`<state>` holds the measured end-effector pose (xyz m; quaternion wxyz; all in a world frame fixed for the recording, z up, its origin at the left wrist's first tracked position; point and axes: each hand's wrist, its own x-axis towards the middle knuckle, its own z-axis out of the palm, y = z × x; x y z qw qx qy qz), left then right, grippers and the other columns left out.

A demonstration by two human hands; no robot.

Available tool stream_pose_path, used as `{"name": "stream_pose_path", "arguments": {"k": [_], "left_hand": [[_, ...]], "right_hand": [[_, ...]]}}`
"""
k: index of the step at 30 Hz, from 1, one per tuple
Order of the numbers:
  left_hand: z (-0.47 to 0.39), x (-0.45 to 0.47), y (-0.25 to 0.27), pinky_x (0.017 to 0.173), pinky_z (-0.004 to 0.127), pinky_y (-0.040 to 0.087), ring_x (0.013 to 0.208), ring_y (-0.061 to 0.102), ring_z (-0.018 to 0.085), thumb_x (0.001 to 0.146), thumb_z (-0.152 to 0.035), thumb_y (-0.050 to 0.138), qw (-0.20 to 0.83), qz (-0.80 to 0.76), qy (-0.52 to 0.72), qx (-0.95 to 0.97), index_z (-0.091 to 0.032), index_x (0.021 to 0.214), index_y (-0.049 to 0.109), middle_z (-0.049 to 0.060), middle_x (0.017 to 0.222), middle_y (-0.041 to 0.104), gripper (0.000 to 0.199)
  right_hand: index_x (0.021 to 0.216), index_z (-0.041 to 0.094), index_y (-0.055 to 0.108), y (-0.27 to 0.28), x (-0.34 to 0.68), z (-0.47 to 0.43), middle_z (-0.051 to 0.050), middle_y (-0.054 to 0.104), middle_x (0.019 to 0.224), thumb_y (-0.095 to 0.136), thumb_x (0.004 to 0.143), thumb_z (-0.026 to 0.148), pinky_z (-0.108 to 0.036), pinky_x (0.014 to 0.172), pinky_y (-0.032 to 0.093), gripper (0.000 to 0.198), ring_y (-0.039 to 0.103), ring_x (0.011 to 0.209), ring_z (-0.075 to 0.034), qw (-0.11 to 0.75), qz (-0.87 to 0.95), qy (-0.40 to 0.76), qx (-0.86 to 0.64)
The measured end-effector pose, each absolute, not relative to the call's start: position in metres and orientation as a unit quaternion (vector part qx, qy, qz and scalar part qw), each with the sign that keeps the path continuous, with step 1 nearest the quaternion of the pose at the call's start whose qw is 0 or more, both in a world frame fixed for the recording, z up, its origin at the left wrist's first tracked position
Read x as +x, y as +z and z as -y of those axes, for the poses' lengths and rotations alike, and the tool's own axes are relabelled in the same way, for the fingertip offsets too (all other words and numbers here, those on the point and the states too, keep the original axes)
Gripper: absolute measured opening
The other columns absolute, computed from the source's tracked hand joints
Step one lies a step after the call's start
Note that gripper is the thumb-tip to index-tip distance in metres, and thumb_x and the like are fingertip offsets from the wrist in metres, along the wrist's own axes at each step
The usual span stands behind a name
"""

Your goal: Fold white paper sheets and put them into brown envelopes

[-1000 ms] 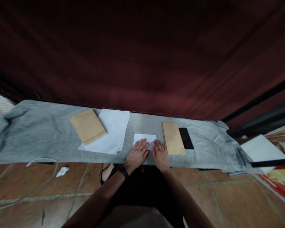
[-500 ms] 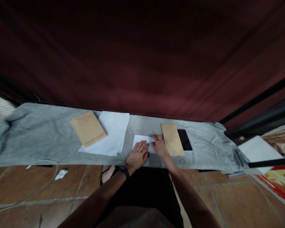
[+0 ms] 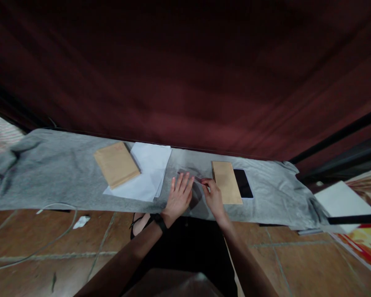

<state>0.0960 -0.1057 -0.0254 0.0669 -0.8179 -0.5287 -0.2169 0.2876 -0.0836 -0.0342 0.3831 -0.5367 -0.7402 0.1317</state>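
A folded white sheet of paper (image 3: 198, 179) is lifted from the grey cloth and tilted, so that I see it nearly edge-on as a thin strip. My right hand (image 3: 213, 198) pinches its right end between thumb and fingers. My left hand (image 3: 179, 196), with a dark band on the wrist, has its fingers stretched and spread against the near side of the paper. Right beside my right hand lies a small stack of brown envelopes (image 3: 227, 183). Left of my left hand are loose white sheets (image 3: 153, 165), partly under a thicker stack of brown envelopes (image 3: 116, 165).
A dark-screened phone or tablet (image 3: 243, 183) sits partly under the right envelopes. Grey cloth (image 3: 64, 173) covers the narrow table, with a dark red curtain (image 3: 185, 103) behind it. A white cable (image 3: 62, 235) lies on the tiled floor at the left.
The folded paper lay flat under both hands; now it is raised and tilted up. My right hand has closed on its right end, and my left fingers have spread. The view has shifted slightly.
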Motion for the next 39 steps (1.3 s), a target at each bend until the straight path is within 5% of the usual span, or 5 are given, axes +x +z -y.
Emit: {"name": "stream_pose_path", "arguments": {"k": [8, 13, 19, 27, 39], "left_hand": [[0.111, 0.090, -0.041, 0.123, 0.046, 0.029, 0.141, 0.046, 0.024, 0.095, -0.012, 0.049, 0.056, 0.405, -0.115, -0.905, -0.014, 0.130, 0.059, 0.015, 0.143, 0.058, 0.036], [0.121, 0.088, -0.054, 0.119, 0.039, 0.033, 0.141, 0.046, 0.023, 0.095, -0.012, 0.046, 0.006, 0.427, -0.101, -0.899, -0.011, 0.138, 0.054, 0.015, 0.150, 0.051, 0.043], [0.129, 0.089, -0.054, 0.125, 0.046, 0.018, 0.150, 0.029, 0.029, 0.097, -0.042, 0.047, -0.030, 0.433, -0.118, -0.893, -0.003, 0.148, 0.042, 0.021, 0.158, 0.036, 0.065], [0.134, 0.091, -0.068, 0.126, 0.047, 0.012, 0.153, 0.021, 0.030, 0.098, -0.042, 0.043, -0.008, 0.427, -0.116, -0.897, -0.001, 0.150, 0.038, 0.021, 0.161, 0.030, 0.067], [0.136, 0.091, -0.064, 0.126, 0.046, 0.015, 0.152, 0.024, 0.027, 0.099, -0.037, 0.040, -0.033, 0.437, -0.127, -0.890, -0.005, 0.149, 0.040, 0.018, 0.159, 0.036, 0.060]], "right_hand": [[0.110, 0.022, 0.064, -0.072, 0.294, 0.133, -0.009, 0.069, 0.121, 0.043, 0.094, 0.009, -0.047, 0.111, 0.047, 0.029, 0.058, 0.125, -0.022, 0.326, 0.808, 0.103, -0.480], [0.131, 0.021, 0.059, -0.078, 0.296, 0.143, -0.010, 0.066, 0.131, 0.043, 0.093, 0.013, -0.048, 0.114, 0.043, 0.042, 0.056, 0.130, -0.023, 0.312, 0.797, 0.143, -0.496], [0.153, 0.017, 0.039, -0.075, 0.274, 0.131, -0.012, 0.046, 0.155, 0.031, 0.104, 0.029, -0.048, 0.119, 0.035, 0.051, 0.037, 0.146, -0.022, 0.242, 0.795, 0.085, -0.550], [0.156, 0.015, 0.033, -0.088, 0.259, 0.133, -0.017, 0.025, 0.165, 0.030, 0.106, 0.035, -0.054, 0.119, 0.025, 0.054, 0.022, 0.152, -0.030, 0.154, 0.786, -0.018, -0.598], [0.158, 0.021, 0.030, -0.078, 0.254, 0.135, -0.014, 0.027, 0.165, 0.029, 0.104, 0.026, -0.058, 0.119, 0.020, 0.054, 0.021, 0.152, -0.031, 0.120, 0.783, -0.026, -0.610]]}}
